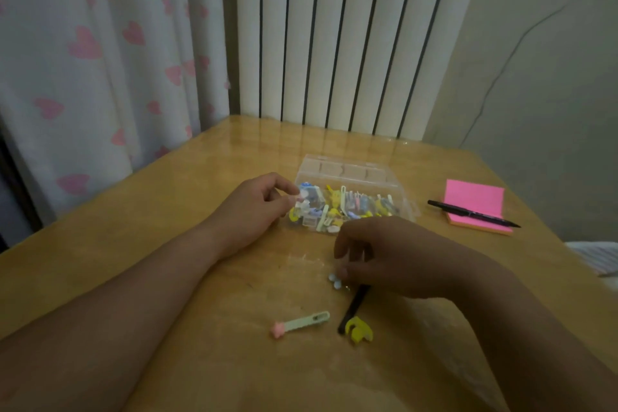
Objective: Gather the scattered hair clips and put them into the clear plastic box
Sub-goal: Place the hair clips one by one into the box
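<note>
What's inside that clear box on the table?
A heap of small clips, yellow, blue and white, lies in the box. Those beneath the top ones are covered, and the left hand hides its left end.

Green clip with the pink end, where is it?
Head view: the green clip lies on the table, left of the yellow clip, nearer the camera than the clear box.

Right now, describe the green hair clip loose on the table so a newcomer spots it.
On the wooden table, look nearer than the clear plastic box, toward the front edge. The green clip lies left of a yellow clip and a black stick. It alone is long, pale green, with a pink end.
</note>
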The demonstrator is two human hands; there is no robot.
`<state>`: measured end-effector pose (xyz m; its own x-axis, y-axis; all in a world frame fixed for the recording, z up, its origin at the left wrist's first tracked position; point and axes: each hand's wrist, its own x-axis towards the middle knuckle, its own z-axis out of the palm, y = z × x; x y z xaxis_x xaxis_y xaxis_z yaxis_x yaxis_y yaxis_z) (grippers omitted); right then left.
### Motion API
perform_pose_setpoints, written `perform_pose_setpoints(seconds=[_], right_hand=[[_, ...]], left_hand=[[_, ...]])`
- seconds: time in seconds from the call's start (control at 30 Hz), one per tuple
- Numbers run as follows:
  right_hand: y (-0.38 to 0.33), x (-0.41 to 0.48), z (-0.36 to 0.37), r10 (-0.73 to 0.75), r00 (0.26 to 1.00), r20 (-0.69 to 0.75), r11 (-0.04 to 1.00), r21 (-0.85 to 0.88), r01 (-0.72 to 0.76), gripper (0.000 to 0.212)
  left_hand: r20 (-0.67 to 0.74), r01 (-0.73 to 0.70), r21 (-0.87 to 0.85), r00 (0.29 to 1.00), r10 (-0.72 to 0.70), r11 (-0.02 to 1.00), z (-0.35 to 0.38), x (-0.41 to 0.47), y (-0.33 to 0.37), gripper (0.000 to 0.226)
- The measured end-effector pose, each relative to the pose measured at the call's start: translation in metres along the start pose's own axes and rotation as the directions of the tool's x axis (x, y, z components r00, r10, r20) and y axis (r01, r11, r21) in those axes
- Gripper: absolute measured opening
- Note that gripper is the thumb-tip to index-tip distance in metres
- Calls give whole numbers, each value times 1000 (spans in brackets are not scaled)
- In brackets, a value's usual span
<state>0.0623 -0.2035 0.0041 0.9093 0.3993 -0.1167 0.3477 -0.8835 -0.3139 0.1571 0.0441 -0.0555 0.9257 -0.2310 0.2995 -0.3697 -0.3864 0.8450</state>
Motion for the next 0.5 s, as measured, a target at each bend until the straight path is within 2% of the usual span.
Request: perform_pose_setpoints(seconds=[0.1,0.23,0.33,0.5], right_hand=[[-1,0,0,-42,997,64,999,-7,43,22],[0,4,4,-48,998,40,998,-47,50,14],[1,7,10,-29,999,-36,999,-28,28,13],[-4,10,8,24,963,-268,969,243,44,15]], left_hand=[[-5,-12,-7,1000,12,1000,0,1,-1,9],[0,8,-32,1000,-8,999,1,1,-3,10],[-8,13,-51,1000,-14,999,2,2,-5,9],[-20,1,-43,1000,-2,999,2,3,-7,6]])
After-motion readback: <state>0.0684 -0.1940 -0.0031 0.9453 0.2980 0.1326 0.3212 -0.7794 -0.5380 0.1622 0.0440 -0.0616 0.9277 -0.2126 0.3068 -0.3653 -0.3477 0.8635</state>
